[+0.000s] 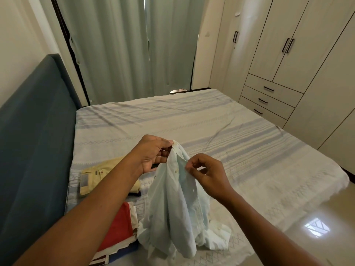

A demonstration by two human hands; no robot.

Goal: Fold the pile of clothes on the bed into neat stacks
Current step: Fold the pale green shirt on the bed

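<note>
Pale blue shirt (172, 200): unfolded, held up over near side of bed (240, 131), hem trailing on the sheet. Left grip (151, 154) pinches its top edge; right grip (205, 173) pinches the button band. Already folded, at left: khaki trousers (96, 175), red garment (119, 225). Judged well along; this shirt remains.

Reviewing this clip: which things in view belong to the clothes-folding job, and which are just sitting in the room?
Part of the job:
- pale blue shirt, pinched by the left hand and right hand
- khaki trousers, folded
- red garment
- bed

Just in the room:
- headboard
- curtains
- wardrobe
- drawers
</note>
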